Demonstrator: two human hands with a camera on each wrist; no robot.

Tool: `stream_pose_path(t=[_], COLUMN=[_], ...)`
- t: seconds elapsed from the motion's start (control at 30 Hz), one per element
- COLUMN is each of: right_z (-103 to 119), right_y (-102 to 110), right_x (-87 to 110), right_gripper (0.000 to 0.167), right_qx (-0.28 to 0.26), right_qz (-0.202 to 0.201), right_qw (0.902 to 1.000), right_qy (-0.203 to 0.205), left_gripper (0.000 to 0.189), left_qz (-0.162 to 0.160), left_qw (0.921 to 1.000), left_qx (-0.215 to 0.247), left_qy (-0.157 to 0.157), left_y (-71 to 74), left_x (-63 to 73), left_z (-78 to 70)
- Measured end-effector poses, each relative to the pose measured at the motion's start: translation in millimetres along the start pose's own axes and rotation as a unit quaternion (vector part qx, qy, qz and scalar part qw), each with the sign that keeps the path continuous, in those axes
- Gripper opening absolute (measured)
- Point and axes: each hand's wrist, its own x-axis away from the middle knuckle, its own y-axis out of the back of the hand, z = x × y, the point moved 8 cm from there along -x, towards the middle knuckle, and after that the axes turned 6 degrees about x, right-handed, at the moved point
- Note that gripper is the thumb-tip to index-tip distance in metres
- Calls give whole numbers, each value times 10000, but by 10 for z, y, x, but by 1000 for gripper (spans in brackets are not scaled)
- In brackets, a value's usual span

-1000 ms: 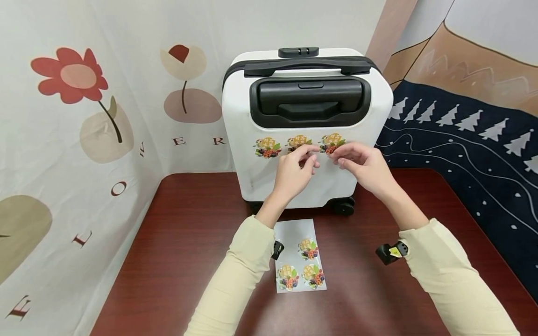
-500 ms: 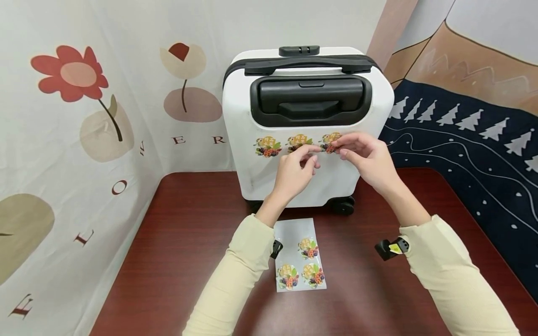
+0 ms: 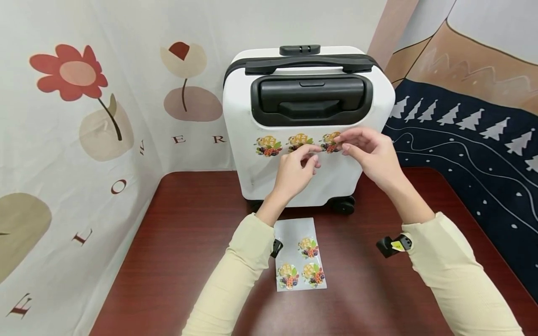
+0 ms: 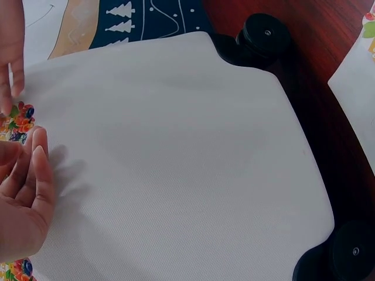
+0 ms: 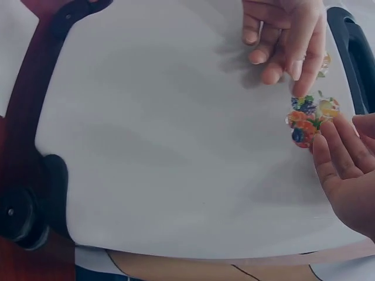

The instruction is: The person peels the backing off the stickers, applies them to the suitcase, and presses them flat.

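Observation:
A white suitcase [image 3: 265, 179] stands upright on the table, three fruit-print stickers in a row below its black handle recess. My right hand [image 3: 376, 154] is at the rightmost sticker [image 3: 328, 143], fingertips on its right side and thumb apart from the fingers. At that sticker's lower left edge, my left hand [image 3: 295, 172] touches with an extended index finger. The left hand partly covers the middle sticker [image 3: 299, 139]; the left sticker [image 3: 268, 145] shows whole. In the right wrist view the sticker [image 5: 304, 126] lies on the shell between both hands' fingertips.
A white backing sheet [image 3: 290, 233] with three more fruit stickers lies on the dark red table [image 3: 197, 242] before the suitcase. Black wheels [image 3: 342, 205] support the case. Printed cloth [image 3: 126, 28] hangs behind and at both sides.
My right hand has shifted right and slightly up along the rightmost sticker, uncovering more of it. The left hand stays about where it was.

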Motion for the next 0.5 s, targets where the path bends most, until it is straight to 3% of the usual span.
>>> stream_pose_path(t=[0.5], right_z=[-193], right_y=[70], right_x=[85], right_gripper=[18], right_qx=[97], right_qz=[-209], right_qw=[9996], right_qy=[-168], left_gripper=[20], left_qz=[157], left_qw=[9998], left_qx=[73], left_qy=[18], left_y=[-41], left_x=[46], left_z=[62])
